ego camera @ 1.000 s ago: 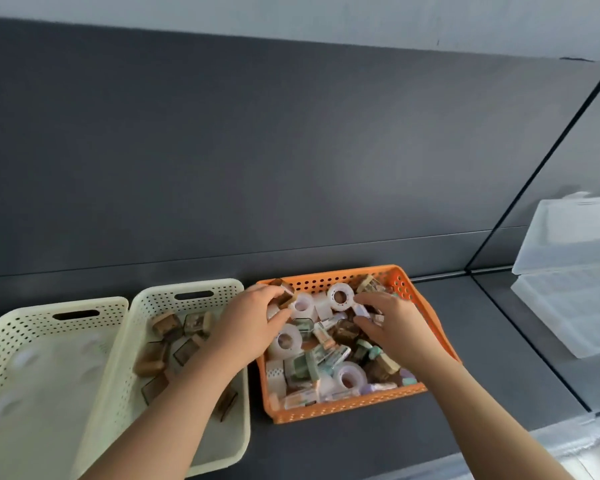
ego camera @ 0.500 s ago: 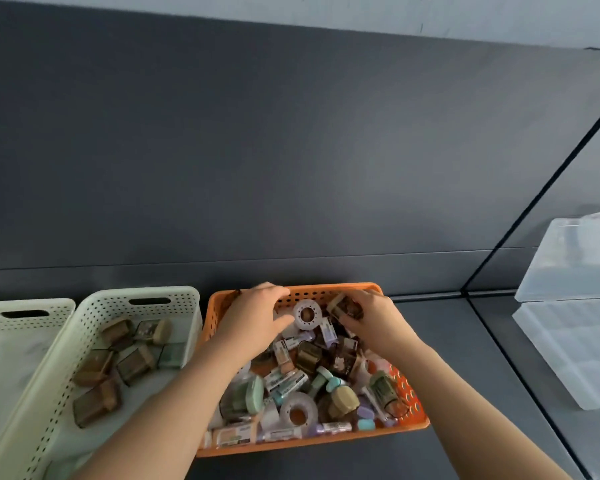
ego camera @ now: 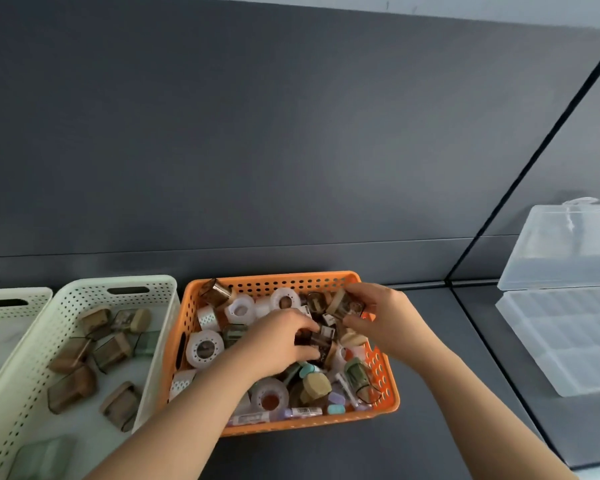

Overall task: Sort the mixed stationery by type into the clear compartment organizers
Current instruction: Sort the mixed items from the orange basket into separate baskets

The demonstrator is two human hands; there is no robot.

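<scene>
Here, your left hand pinches a dark piece at the middle of the orange basket of mixed stationery, and your right hand grips a brown piece near its far right corner. The clear organizers lie well apart to the right on the worktop.

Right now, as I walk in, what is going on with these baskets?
A person is picking through mixed stationery in the orange basket with both bare hands. The right grip pinches a brown clear piece near the far rim. The left grip curls round a dark piece in the middle. Similar brown pieces already lie in the cream basket to the left. The clear organizers stand apart at the right.
</scene>
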